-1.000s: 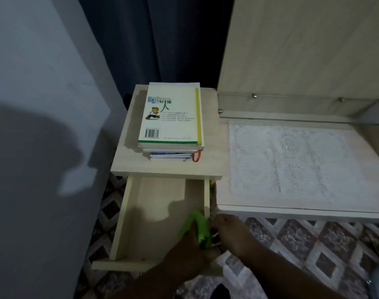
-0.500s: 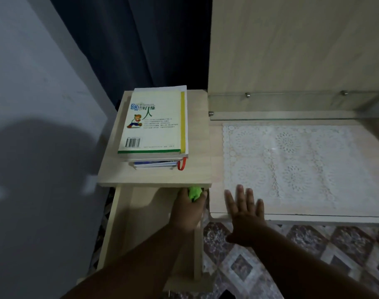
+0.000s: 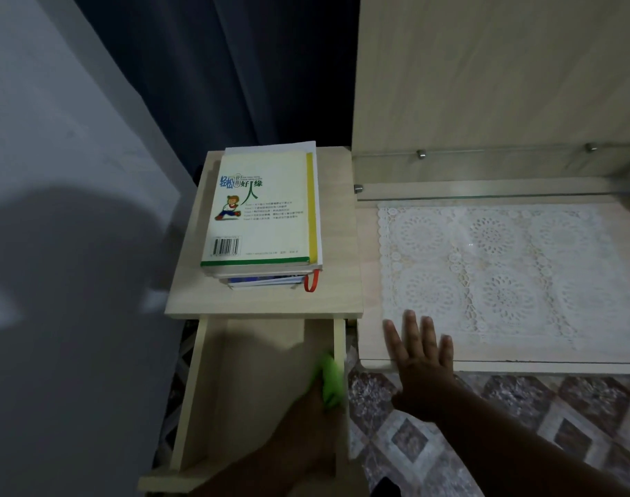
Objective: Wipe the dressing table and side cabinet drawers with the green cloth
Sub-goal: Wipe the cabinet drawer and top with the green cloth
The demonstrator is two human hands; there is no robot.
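The pale wood dressing counter [image 3: 370, 288] runs from 1 to 3 o'clock, its white lace mat [image 3: 485, 274] under glass. At 11 o'clock the side cabinet top [image 3: 342, 227] carries a stack of 3 or so books [image 3: 266, 217]; a jolt to the cabinet could slide them off. Below, at 7 o'clock, the pulled-out light wood drawer [image 3: 249, 382] hangs far forward, and pressing down hard might strain or tip it. The right hand [image 3: 422, 367] rests flat, fingers spread wide, on the counter's front edge. The left hand [image 3: 306, 421] clutches the crumpled green cloth [image 3: 329, 380] against the drawer's right wall; knuckles could scrape there.

Books [image 3: 263, 217] crowding cabinet top [image 3: 263, 299]
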